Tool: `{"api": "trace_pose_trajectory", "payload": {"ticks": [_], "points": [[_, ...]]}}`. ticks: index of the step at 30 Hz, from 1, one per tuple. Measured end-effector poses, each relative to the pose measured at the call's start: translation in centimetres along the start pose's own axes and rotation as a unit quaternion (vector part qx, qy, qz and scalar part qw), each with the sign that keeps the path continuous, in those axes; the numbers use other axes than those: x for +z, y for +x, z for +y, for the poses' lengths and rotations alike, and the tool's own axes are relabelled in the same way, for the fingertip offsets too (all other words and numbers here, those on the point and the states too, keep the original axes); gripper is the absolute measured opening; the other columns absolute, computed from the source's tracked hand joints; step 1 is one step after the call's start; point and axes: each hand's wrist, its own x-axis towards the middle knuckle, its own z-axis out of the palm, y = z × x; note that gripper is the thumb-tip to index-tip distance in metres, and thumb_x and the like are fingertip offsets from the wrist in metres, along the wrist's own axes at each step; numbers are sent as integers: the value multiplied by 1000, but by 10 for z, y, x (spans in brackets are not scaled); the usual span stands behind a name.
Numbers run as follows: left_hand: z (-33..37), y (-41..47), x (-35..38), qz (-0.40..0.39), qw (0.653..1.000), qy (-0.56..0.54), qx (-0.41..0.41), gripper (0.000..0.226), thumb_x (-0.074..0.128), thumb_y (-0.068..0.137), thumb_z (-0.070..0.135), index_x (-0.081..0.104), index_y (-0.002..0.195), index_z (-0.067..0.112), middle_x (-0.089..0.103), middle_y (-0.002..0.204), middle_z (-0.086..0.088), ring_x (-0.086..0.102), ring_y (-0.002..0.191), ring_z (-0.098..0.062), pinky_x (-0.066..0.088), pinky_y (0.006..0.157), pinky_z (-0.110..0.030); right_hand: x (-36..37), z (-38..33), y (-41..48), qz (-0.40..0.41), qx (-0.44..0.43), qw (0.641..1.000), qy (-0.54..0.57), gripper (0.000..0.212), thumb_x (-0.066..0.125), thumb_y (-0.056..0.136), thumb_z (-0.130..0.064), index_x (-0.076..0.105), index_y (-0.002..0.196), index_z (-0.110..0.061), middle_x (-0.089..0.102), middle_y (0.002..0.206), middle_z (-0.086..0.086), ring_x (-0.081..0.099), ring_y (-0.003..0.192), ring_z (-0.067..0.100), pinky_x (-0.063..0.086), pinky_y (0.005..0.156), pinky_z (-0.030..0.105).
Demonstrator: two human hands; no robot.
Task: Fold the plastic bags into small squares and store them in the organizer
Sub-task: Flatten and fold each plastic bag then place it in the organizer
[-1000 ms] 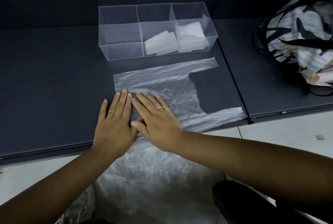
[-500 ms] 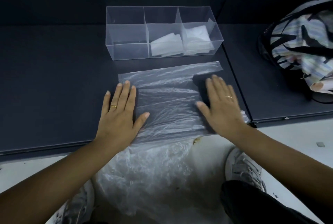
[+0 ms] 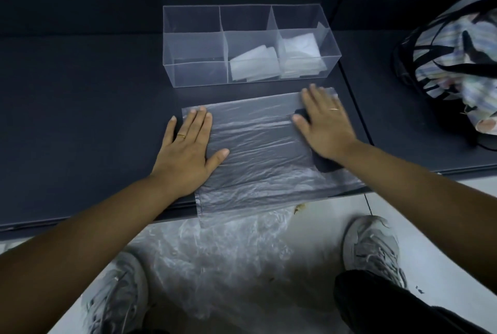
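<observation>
Nearest, two pale shoes (image 3: 373, 247) stand on the light floor (image 3: 443, 226), the left one cut off by the frame edge. Between them lies a crumpled heap of clear plastic (image 3: 220, 258); how many pieces cannot be told. The heap's far part is hidden under the bench (image 3: 80, 118) lip. The plastic bag (image 3: 258, 151) lies spread flat on the dark bench, its near edge overhanging the front lip. Its near handle strip is partly covered by the right forearm. The left hand (image 3: 185, 151) rests flat at the bag's left end, fingers straight and together, thumb spread onto the film, little finger on bare bench. The right hand (image 3: 326, 126) lies flat with straight fingers across the bag's right end at the handle cutout. Its fingertips are blurred and their exact contact is hard to judge. Neither hand grips anything. A strip of bench separates the bag's far edge from the clear three-part organizer (image 3: 193, 73). Folded bags (image 3: 254, 64) sit in its middle and right compartments; count unclear through the walls. Far right, well apart, a striped fabric bag (image 3: 457, 51) is cut off by the frame.
</observation>
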Motion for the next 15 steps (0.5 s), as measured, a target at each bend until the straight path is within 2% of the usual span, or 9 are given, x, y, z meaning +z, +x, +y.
{"api": "trace_pose_trajectory", "payload": {"ticks": [2,4,6,8,10,12,13,15], "points": [[0,-13,-4,31,998,-31,37,84,-2,87,67,-7,152,15,-14,159,0,-15,146,-11,-13,117,-40,-6,23,-6,22,71,997,8,66,29,100,-46,9,154,-12,3,162,9,1,148,24,-1,120,41],[2,-38,-3,90,985,-66,130,82,9,93,67,11,153,10,5,161,-4,2,148,-17,-1,119,-41,-13,24,-22,72,71,994,29,66,36,100,-41,15,152,-6,9,160,14,7,148,28,5,120,44],[6,-70,8,99,970,-61,215,84,26,92,69,19,152,9,17,159,-7,13,147,-21,8,118,-43,-20,6,-48,98,-13,989,109,69,42,98,-45,22,150,-5,16,159,14,14,146,27,12,120,42],[9,-92,21,87,962,-13,257,83,44,90,62,19,151,11,24,157,-7,18,146,-21,14,117,-44,-23,-28,-86,39,-123,970,204,78,43,90,-62,24,151,-17,17,159,1,15,146,17,14,118,33],[10,-100,29,104,960,15,259,76,68,85,32,31,147,9,35,152,-7,31,141,-22,23,113,-45,-18,-65,-121,-37,-217,955,201,88,48,80,-74,23,150,-27,14,159,-9,15,145,10,12,117,29],[12,-100,25,156,956,-15,250,60,65,81,2,47,138,8,49,142,-7,45,132,-22,31,109,-45,-6,-87,-136,-32,-279,949,139,87,64,75,-62,37,145,-19,29,155,1,29,140,18,19,116,35],[15,-100,20,175,952,-40,247,49,58,84,-2,55,132,8,55,136,-7,51,127,-22,35,107,-44,-2,-93,-138,-17,-278,954,114,80,73,73,-50,46,139,-14,40,148,7,39,133,24,27,113,39],[20,-101,11,201,944,-87,246,31,48,93,5,67,118,8,65,123,-6,61,116,-19,41,104,-40,1,-92,-134,31,-243,964,104,61,83,69,-28,61,123,-9,57,130,11,58,113,33,45,99,45]]}}
